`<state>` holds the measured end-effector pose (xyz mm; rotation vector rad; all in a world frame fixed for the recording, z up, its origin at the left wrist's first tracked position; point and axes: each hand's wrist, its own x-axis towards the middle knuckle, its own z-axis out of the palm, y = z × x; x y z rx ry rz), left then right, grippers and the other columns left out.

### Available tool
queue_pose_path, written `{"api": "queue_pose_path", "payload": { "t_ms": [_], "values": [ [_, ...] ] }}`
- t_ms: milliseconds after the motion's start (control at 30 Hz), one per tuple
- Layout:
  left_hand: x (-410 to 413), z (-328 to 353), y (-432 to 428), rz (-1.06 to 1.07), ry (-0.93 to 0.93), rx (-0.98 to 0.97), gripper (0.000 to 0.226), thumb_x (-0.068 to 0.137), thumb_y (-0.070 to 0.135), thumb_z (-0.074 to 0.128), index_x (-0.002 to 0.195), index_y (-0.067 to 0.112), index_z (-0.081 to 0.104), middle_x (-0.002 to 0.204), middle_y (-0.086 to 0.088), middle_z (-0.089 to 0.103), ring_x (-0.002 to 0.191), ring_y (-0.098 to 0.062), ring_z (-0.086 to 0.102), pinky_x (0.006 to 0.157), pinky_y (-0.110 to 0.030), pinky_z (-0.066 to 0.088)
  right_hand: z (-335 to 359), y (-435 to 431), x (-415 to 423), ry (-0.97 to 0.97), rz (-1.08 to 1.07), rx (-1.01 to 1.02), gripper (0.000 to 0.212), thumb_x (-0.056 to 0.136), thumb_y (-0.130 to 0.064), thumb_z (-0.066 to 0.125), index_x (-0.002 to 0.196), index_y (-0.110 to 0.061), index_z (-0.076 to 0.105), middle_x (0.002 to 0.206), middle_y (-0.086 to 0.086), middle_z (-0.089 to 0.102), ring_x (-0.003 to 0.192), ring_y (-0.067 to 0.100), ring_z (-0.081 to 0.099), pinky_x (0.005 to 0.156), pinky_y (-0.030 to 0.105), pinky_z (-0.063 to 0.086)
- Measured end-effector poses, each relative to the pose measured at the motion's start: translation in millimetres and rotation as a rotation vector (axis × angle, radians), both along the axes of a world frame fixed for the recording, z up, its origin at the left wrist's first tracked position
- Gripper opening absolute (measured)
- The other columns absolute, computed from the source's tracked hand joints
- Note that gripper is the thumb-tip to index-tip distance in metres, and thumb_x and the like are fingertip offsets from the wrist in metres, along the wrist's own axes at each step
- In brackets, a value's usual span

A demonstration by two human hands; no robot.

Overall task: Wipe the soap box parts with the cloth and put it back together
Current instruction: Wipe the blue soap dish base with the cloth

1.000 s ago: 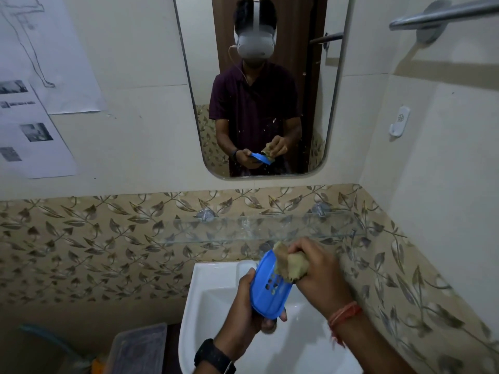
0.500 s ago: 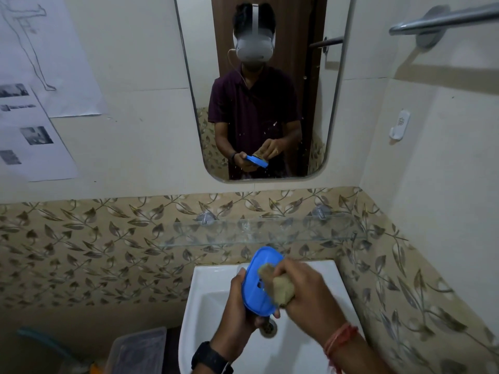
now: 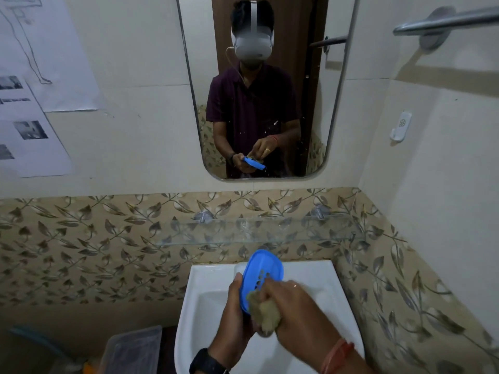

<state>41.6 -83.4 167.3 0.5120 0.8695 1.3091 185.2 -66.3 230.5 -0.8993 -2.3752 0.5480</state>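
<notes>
Blue soap box part (image 3: 263, 276), the one with the drain holes, is tilted up on edge over the white sink (image 3: 324, 273). My left hand (image 3: 237, 317) grips it from behind. My right hand (image 3: 297, 309) is bunched tight round the tan cloth (image 3: 263, 311), pressing it onto the part's lower face. A clear plastic tub (image 3: 135, 349) sits down left, contents too dim to tell.
</notes>
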Motion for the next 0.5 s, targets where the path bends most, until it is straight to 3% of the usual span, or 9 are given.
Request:
{"api": "queue_pose_path", "payload": {
  "t_ms": [67,100,133,200,267,333,400,467,500],
  "values": [
    [3,-2,-3,0.004,-0.016,-0.019,0.069,0.095,0.065,0.038,0.121,0.013,0.076,0.125,-0.019,0.073,0.113,-0.032,0.072,0.081,-0.036,0.061,-2,-9,2,-0.018,0.071,-0.042,0.016,0.073,-0.014,0.060,0.085,-0.022,0.053,0.081,-0.006,0.063,0.074,0.014,0.054,0.067,0.027,0.043],
    [4,-2,-4,0.004,-0.003,-0.030,0.071,0.094,0.067,0.039,0.120,0.013,0.076,0.122,-0.020,0.074,0.110,-0.036,0.072,0.080,-0.036,0.059,2,-5,4,0.009,0.029,-0.081,0.018,0.071,-0.015,0.065,0.083,-0.023,0.054,0.080,-0.006,0.063,0.073,0.011,0.055,0.066,0.026,0.045],
    [6,-1,-4,-0.001,0.026,-0.039,0.073,0.091,0.070,0.039,0.116,0.013,0.078,0.112,-0.022,0.076,0.096,-0.039,0.071,0.072,-0.035,0.055,8,4,5,0.051,-0.054,-0.108,0.023,0.066,-0.014,0.069,0.081,-0.023,0.055,0.079,-0.006,0.063,0.074,0.009,0.055,0.065,0.024,0.046],
    [7,1,-2,-0.039,0.087,-0.025,0.081,0.086,0.075,0.037,0.108,0.009,0.079,0.083,-0.025,0.071,0.065,-0.029,0.055,0.055,-0.030,0.036,21,25,10,0.124,-0.230,-0.089,0.030,0.062,-0.002,0.070,0.080,-0.023,0.056,0.080,-0.006,0.061,0.075,0.011,0.056,0.064,0.025,0.047],
    [10,0,4,-0.065,0.096,0.002,0.086,0.087,0.075,0.032,0.108,0.006,0.078,0.071,-0.025,0.067,0.057,-0.024,0.043,0.052,-0.030,0.031,30,38,13,0.171,-0.297,-0.045,0.030,0.066,0.004,0.068,0.081,-0.019,0.056,0.080,-0.004,0.060,0.074,0.015,0.056,0.062,0.031,0.049],
    [9,-2,7,-0.047,0.078,0.014,0.083,0.089,0.075,0.033,0.108,0.008,0.078,0.076,-0.024,0.067,0.065,-0.025,0.043,0.056,-0.032,0.034,29,31,9,0.150,-0.254,-0.037,0.027,0.070,-0.001,0.068,0.083,-0.021,0.057,0.082,-0.006,0.060,0.078,0.013,0.056,0.067,0.030,0.050],
    [7,-2,7,-0.023,0.022,0.012,0.076,0.090,0.072,0.039,0.112,0.010,0.079,0.094,-0.025,0.071,0.073,-0.035,0.063,0.061,-0.032,0.048,15,10,7,0.088,-0.119,-0.041,0.026,0.070,-0.007,0.068,0.086,-0.025,0.059,0.084,-0.009,0.062,0.081,0.011,0.056,0.073,0.023,0.047],
    [7,-3,4,-0.027,-0.031,-0.006,0.071,0.092,0.067,0.043,0.119,0.010,0.077,0.121,-0.023,0.073,0.105,-0.037,0.073,0.078,-0.036,0.060,4,-9,9,0.033,0.019,-0.062,0.025,0.070,-0.015,0.068,0.090,-0.027,0.060,0.088,-0.010,0.065,0.082,0.009,0.057,0.075,0.012,0.041],
    [9,-2,2,-0.037,-0.036,-0.016,0.071,0.091,0.067,0.044,0.120,0.011,0.076,0.123,-0.022,0.072,0.110,-0.037,0.071,0.081,-0.037,0.059,3,-10,13,0.035,0.029,-0.092,0.025,0.069,-0.018,0.066,0.091,-0.028,0.061,0.089,-0.011,0.066,0.083,0.007,0.058,0.075,0.010,0.039]
  ]
}}
